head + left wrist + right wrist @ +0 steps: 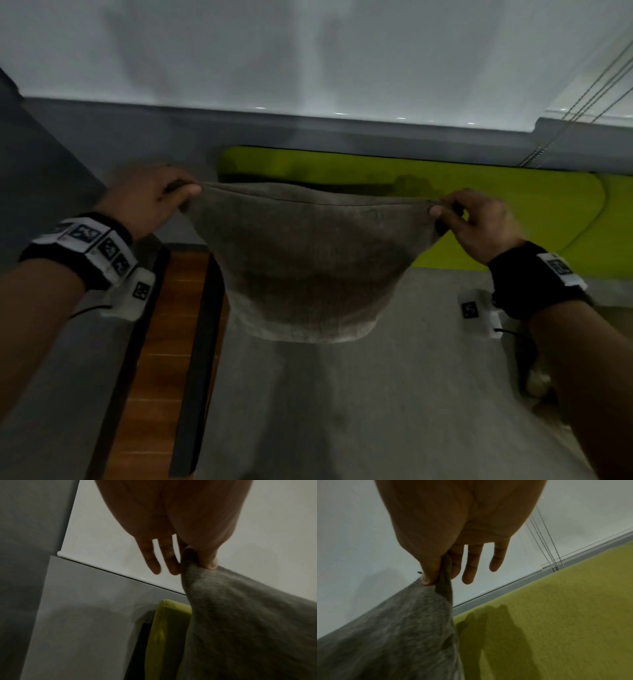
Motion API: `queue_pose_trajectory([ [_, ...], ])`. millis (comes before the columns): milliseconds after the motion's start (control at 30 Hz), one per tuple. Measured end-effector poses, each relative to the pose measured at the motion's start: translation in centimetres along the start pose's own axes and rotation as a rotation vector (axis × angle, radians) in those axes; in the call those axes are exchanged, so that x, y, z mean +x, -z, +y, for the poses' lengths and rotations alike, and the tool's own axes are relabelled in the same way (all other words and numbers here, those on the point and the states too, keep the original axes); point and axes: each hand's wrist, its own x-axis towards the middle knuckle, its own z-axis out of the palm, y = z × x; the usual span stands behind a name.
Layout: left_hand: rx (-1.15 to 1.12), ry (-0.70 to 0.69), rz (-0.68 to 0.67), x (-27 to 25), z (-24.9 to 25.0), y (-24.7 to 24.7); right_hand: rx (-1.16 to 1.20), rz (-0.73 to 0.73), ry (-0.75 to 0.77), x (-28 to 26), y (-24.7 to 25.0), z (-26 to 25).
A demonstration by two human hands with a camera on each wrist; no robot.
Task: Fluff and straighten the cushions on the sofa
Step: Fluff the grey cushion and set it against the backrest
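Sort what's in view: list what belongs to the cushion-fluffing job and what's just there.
Part of the job:
- grey cushion, held up by its two top corners
- left hand, pinching one corner
- right hand, pinching the other
- green sofa back
- grey seat

Just there:
- bead cords
- white blind
- wooden floor

Plain grey-brown cushion (301,260), lime-green sofa back (507,205), white blind (308,51)

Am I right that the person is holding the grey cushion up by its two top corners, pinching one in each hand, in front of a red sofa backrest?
Nearly: the backrest is yellow-green, not red, as the head view and both wrist views show. The rest stands: the left hand and right hand each pinch a top corner of the grey cushion, which hangs between them.
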Motion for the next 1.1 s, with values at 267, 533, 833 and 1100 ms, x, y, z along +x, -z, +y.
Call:
queue_pose_trajectory([
  [267,-0.129,0.459,0.059,-8.6,-1.5,-11.6,-0.129,0.188,0.307,-1.8,-3.1,-7.9],
  [533,-0.821,0.831,-0.692,-13.9,3.5,-26.1,-0.226,-0.482,0.171,-0.3,-8.0,-14.6],
  [833,-1.547,0.957,-0.193,-13.8,7.7,-24.5,-0.144,-0.304,0.054,-3.1,-5.7,-9.1],
  [1100,-1.491,0.563,0.34,-11.7,9.1,-16.2,0.788,-0.085,-0.319,-9.2,-4.3,-3.4],
])
